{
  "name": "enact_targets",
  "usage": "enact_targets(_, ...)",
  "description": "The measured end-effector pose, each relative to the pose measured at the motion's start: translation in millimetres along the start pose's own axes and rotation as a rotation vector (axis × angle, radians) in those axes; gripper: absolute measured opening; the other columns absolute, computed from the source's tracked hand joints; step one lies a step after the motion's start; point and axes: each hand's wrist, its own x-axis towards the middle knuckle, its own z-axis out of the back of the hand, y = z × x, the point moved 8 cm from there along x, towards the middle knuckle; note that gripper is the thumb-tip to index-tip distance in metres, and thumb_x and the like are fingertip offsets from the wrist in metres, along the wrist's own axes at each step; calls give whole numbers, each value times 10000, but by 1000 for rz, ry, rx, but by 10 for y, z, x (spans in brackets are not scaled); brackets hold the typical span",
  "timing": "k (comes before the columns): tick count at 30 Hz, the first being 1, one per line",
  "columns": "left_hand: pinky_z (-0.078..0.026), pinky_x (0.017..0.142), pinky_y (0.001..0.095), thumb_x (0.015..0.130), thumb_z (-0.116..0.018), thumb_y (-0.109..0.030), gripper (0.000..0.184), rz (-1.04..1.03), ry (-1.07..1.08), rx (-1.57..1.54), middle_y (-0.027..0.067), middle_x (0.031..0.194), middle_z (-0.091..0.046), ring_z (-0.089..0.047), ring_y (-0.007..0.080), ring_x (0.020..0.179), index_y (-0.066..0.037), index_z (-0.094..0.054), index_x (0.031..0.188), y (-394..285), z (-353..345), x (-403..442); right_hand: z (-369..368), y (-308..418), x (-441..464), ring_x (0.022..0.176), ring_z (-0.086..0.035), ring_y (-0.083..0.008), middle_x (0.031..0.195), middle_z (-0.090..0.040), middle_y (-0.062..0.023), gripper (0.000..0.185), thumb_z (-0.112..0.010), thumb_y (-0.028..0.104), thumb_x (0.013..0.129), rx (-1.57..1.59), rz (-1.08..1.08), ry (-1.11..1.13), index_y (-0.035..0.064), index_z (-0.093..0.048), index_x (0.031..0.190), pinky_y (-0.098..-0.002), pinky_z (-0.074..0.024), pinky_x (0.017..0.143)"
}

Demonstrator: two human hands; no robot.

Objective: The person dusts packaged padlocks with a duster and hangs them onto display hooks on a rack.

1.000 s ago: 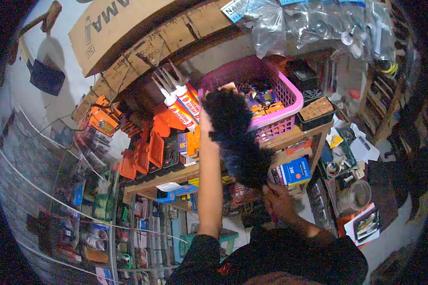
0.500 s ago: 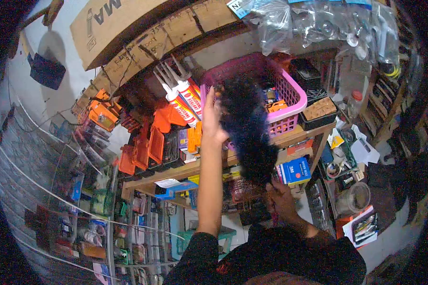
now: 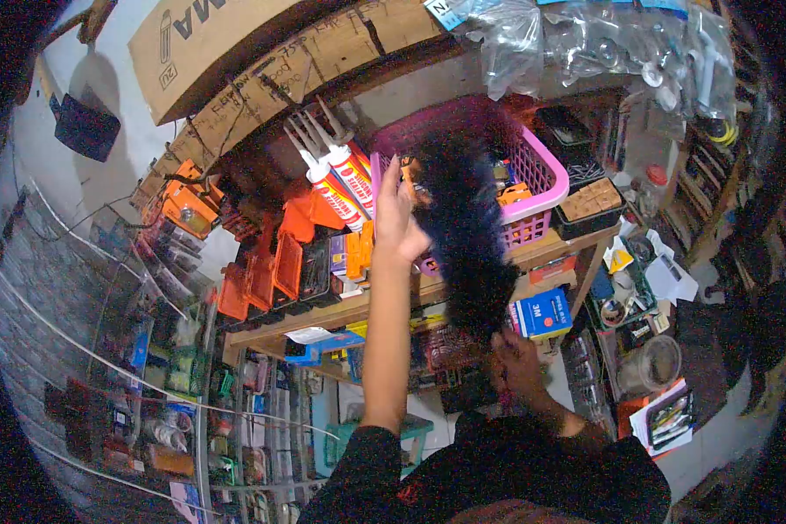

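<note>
My right hand (image 3: 517, 371) is closed around the lower end of a dark, fluffy feather duster (image 3: 472, 236), which stands upright and blurred in front of a pink plastic basket (image 3: 533, 188). My left hand (image 3: 399, 223) is raised at the basket's left side, fingers stretched upward and thumb out towards the duster. Whether its palm touches the basket is hard to tell. Orange packs and small items show inside the basket, partly hidden by the duster. Left of my left hand lean white-and-orange sealant tubes (image 3: 336, 196).
The basket stands on a wooden shelf (image 3: 533, 253) beside open orange boxes (image 3: 275, 262) and a black tray (image 3: 589, 210). Plastic bags of fittings (image 3: 603, 52) hang above. A blue 3M box (image 3: 540, 313) sits lower. Glass cases (image 3: 236, 419) fill the left.
The duster has shifted slightly to the right and remains blurred. My left hand stays beside the basket, its thumb more spread. The whole view has moved a little.
</note>
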Motion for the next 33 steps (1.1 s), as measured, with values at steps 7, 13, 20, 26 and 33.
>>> enact_targets(7,-408,1001,426,940,-405,-485,556,51,-60,64,110,1230,-585,-563,279,1104,-53,-525,1269,45,-62,-28,-65,-16,-65,370,-406,-108,526,-441,6,244,-537,258,953,253,-203,-20,92,-485,782,-266,-320,339)
enact_targets(13,-398,1006,422,938,-406,-492,547,3,78,-13,103,1222,-590,-542,271,1129,-57,-551,1236,24,38,14,-60,155,-43,364,-403,-111,518,-438,4,259,-541,258,950,266,-188,-50,94,-483,758,-261,-312,339)
enact_targets(20,-432,967,409,941,-406,-490,536,-131,-255,234,101,1188,-610,-573,266,1079,-58,-573,1210,-78,87,-88,-83,221,-71,379,-413,-95,523,-449,14,256,-554,284,944,221,-215,-16,105,-489,772,-253,-315,347)
enact_targets(26,-476,914,415,939,-434,-460,492,-113,-202,111,110,1106,-647,-619,276,986,-58,-596,1172,-47,120,-15,-3,-106,-33,402,-410,-84,539,-445,28,260,-556,296,943,-110,50,-49,110,-485,776,-247,-315,356)
enact_targets(33,-448,960,425,945,-429,-446,493,12,123,-184,135,1154,-623,-593,293,1053,-50,-571,1203,-2,193,158,-71,-40,-55,402,-403,-81,541,-443,24,280,-559,307,940,55,-58,21,122,-482,745,-243,-314,358)
